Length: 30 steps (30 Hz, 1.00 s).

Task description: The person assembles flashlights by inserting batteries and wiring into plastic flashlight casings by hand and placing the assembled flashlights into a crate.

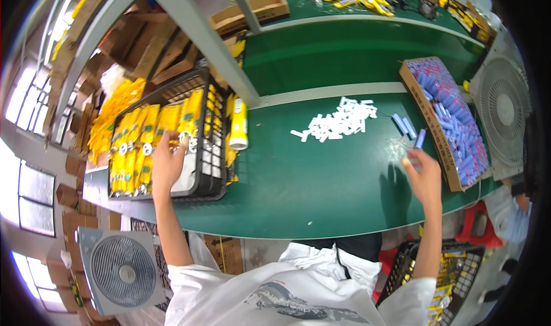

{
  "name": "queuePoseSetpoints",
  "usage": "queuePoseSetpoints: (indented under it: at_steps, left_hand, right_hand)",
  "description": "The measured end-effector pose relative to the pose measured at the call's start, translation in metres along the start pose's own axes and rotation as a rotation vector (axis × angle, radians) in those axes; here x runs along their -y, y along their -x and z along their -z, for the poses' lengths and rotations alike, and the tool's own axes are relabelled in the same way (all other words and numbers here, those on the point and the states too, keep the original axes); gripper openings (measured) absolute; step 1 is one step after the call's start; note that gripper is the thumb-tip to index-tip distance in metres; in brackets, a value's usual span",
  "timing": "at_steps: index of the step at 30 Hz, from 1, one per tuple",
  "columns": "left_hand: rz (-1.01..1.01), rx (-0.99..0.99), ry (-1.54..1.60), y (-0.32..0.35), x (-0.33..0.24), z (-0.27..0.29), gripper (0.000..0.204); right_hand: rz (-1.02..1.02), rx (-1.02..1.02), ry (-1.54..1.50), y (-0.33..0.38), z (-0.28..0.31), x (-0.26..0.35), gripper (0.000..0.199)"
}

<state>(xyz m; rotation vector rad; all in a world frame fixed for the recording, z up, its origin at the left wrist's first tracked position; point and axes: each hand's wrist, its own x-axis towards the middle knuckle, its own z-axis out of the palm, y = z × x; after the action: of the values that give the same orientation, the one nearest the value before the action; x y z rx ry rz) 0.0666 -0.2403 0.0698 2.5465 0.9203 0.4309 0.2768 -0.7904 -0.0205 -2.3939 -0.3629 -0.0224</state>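
My left hand reaches into a black plastic crate on the left side of the bench. Its thumb and fingers close around the upper end of a yellow flashlight housing, beside small round white discs. Rows of similar yellow housings fill the crate. On the right, my right hand hovers over the green bench, thumb and index finger drawn together in a pinch. Whatever lies between those fingertips is too small to make out. Just beyond them are a few blue cylindrical battery cells with thin wires.
A pile of small white pieces lies mid-bench. A cardboard box of blue cells stands at the right, beside a grey fan. One yellow flashlight stands by the crate. A metal post rises behind it; another fan is lower left.
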Motion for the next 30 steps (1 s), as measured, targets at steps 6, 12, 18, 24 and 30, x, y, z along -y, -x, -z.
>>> queuePoseSetpoints:
  at_steps: [6, 12, 18, 24, 30]
  left_hand:
    - [0.041, 0.353, -0.704, -0.082, 0.106, -0.047, 0.102]
    - [0.062, 0.479, -0.444, -0.107, 0.13, -0.043, 0.107]
    - [0.347, 0.756, -0.299, -0.139, 0.102, -0.002, 0.09]
    - [0.079, 0.29, -0.326, -0.196, 0.052, -0.056, 0.1]
    - [0.169, 0.519, 0.051, -0.249, 0.119, -0.089, 0.11]
  right_hand:
    - [0.194, -0.077, 0.216, -0.093, -0.071, 0.01, 0.042]
    - [0.368, -0.252, 0.069, -0.103, -0.142, 0.002, 0.03]
    - [0.374, -0.302, -0.108, -0.092, -0.145, 0.008, 0.019]
    - [0.213, -0.258, -0.207, -0.091, -0.129, 0.0, 0.019]
    - [0.172, -0.222, -0.383, -0.096, -0.133, -0.005, 0.023]
